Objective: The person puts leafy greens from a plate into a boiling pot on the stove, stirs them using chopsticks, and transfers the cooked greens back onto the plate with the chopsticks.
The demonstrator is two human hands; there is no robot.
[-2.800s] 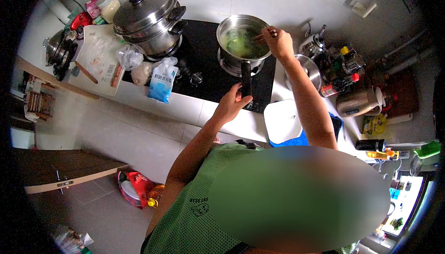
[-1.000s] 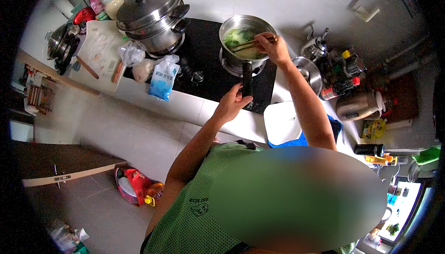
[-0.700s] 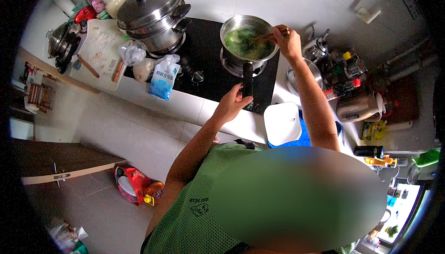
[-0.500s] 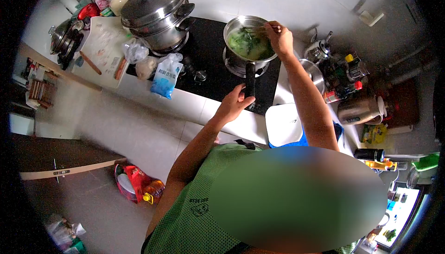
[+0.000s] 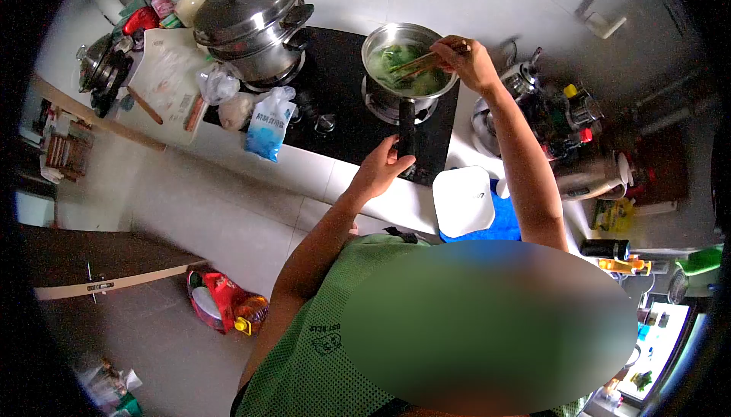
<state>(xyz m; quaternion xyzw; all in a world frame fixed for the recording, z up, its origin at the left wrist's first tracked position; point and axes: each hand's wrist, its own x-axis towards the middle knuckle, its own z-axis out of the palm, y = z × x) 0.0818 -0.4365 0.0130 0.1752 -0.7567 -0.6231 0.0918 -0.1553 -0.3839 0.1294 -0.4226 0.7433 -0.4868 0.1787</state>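
A steel saucepan (image 5: 371, 74) stands on the right burner, with green leafy vegetables (image 5: 397, 57) in liquid inside it. Over the pan's right rim, my right hand (image 5: 466, 63) is closed around a pair of chopsticks (image 5: 417, 66), whose lower ends reach into the greens. The pan's black handle (image 5: 408, 124) points toward me. My left hand (image 5: 379, 167) is at the handle's near end, thumb and fingers closed about it; part of the grip is hidden.
A lidded steel pot (image 5: 247, 25) fills the left burner. A blue-and-white bag (image 5: 270, 124) lies at the cooktop's front edge, by a cutting board (image 5: 164, 74). A white dish (image 5: 463, 200) rests on a blue cloth (image 5: 502, 215). Bottles and a kettle (image 5: 582, 177) line the right side.
The chopsticks have swung into clearer view across the pan, and my right hand has shifted slightly right. My left hand stays at the handle. The whole view has drifted a little.
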